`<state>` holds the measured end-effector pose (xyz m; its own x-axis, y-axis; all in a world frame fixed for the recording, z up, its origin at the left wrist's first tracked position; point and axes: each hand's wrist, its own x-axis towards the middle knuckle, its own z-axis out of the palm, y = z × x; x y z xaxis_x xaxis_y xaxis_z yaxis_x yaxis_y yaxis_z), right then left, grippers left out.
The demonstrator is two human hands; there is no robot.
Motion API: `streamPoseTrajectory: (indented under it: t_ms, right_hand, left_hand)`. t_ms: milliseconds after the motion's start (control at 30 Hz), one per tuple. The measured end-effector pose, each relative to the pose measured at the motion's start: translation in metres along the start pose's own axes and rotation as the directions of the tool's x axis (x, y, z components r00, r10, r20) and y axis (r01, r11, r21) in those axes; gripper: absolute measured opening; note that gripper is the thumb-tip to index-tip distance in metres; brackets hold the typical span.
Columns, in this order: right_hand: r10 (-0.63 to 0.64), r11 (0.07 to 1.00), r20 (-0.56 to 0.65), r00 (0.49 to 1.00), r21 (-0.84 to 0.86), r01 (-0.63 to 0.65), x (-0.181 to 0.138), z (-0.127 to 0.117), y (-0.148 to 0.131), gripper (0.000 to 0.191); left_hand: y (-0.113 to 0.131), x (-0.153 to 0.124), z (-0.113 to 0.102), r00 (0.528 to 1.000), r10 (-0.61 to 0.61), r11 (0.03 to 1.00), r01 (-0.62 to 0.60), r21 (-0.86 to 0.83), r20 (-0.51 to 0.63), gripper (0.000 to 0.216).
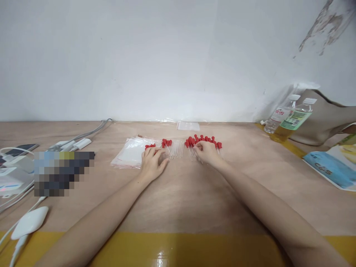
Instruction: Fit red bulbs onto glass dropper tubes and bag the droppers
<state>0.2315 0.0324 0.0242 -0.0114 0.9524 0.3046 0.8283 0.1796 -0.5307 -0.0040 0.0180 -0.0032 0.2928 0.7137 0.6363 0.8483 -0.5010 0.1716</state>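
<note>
Droppers with red rubber bulbs and clear thin tubes lie at the middle of the table. My right hand (208,152) is closed in a pinch at the near side of the right-hand group of droppers (204,138), its fingertips on a dropper tube. My left hand (152,163) rests over the right edge of a stack of clear plastic bags (128,152), thumb apart from its fingers. A few red bulbs show just beyond those fingers, their tubes hidden. Between the hands are a small cluster of red-bulbed droppers (167,142) and a row of bare clear tubes (178,149).
A small clear bag (188,126) lies by the wall. Cables, white chargers (16,176) and a white adapter (30,222) occupy the left side. To the right stand two drink bottles (292,120), a grey-beige bag (322,118) and a blue packet (329,167). Yellow tape (172,248) covers the front edge.
</note>
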Motion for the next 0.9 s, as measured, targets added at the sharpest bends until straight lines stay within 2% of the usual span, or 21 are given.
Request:
streamPoseTrajectory:
  t_ms: [100,200,400,467,600,733,800,900]
  right_hand:
    - [0.057,0.997,-0.056,0.997,-0.042,-0.059,0.018,0.015,-0.006,0.016]
    - [0.096,0.985,-0.076,0.992,-0.136,-0.106,0.028,0.028,-0.01,0.019]
    - [0.099,0.947,-0.084,0.992,-0.298,-0.12,0.027,0.036,-0.023,0.025]
    - [0.099,0.935,-0.042,0.994,-0.337,-0.107,0.026,0.037,-0.031,0.025]
    - [0.199,0.92,0.101,0.975,-0.362,-0.151,0.029,0.042,-0.045,0.025]
    - [0.242,0.922,0.153,0.958,-0.345,-0.177,0.037,0.044,-0.051,0.026]
    - [0.263,0.922,0.179,0.948,-0.337,-0.192,0.041,0.044,-0.052,0.026]
    - [0.296,0.918,0.207,0.932,-0.331,-0.218,0.045,0.044,-0.054,0.026]
  left_hand:
    - [-0.005,0.0,0.001,0.998,-0.061,0.994,0.061,0.095,0.001,0.027]
    - [-0.006,-0.001,0.001,0.997,-0.071,0.99,0.069,0.121,0.016,0.027]
    - [-0.004,-0.002,0.0,0.997,-0.068,0.99,0.065,0.124,0.027,0.037]
    - [-0.003,-0.001,0.001,0.996,-0.085,0.988,0.081,0.128,0.023,0.039]
    - [-0.003,0.001,0.0,0.986,-0.163,0.976,0.167,0.141,-0.038,0.043]
    - [-0.011,0.005,-0.003,0.938,-0.307,0.935,0.329,0.131,-0.161,0.045]
    - [-0.016,0.006,-0.004,0.919,-0.354,0.916,0.378,0.135,-0.172,0.044]
    - [-0.021,0.007,-0.005,0.917,-0.369,0.906,0.391,0.162,-0.151,0.042]
